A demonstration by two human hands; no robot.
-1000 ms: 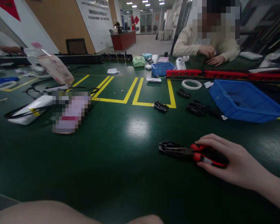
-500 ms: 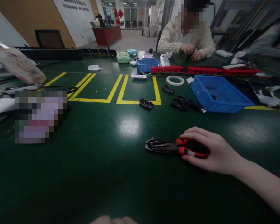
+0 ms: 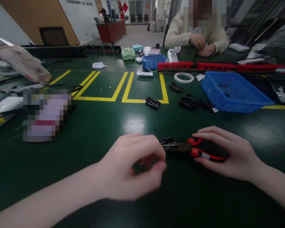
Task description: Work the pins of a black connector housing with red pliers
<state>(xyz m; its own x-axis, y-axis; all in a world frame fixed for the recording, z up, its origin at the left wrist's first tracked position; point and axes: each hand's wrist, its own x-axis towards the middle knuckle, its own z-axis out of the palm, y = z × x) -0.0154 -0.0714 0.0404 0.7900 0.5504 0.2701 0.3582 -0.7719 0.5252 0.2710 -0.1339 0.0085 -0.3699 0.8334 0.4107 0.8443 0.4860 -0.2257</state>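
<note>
My right hand (image 3: 237, 155) is wrapped around the red-and-black handles of a pair of pliers (image 3: 180, 147) with long dark jaws. Against the jaws lies a small black plastic part (image 3: 167, 141), its left end hidden behind my other hand. My left hand (image 3: 135, 164) is curled beside the jaw tips, thumb and fingertips brought together; whatever may be between them does not show. Farther back on the green table are more black plastic parts: one (image 3: 153, 102) on the yellow tape line, a second (image 3: 176, 87) behind it, and a larger one (image 3: 189, 102) to the right.
A large blue bin (image 3: 237, 95) stands tilted at the right, with a white tape roll (image 3: 183, 78) to its left. Behind are a smaller blue bin (image 3: 154, 62) and red strips (image 3: 216, 66). A blurred-out flat object (image 3: 47, 117) lies left. Across the table sits a person (image 3: 197, 34).
My left hand has come up from the bottom edge to the pliers' jaw tips. My right hand keeps its hold on the pliers. The whole view has shifted slightly.
</note>
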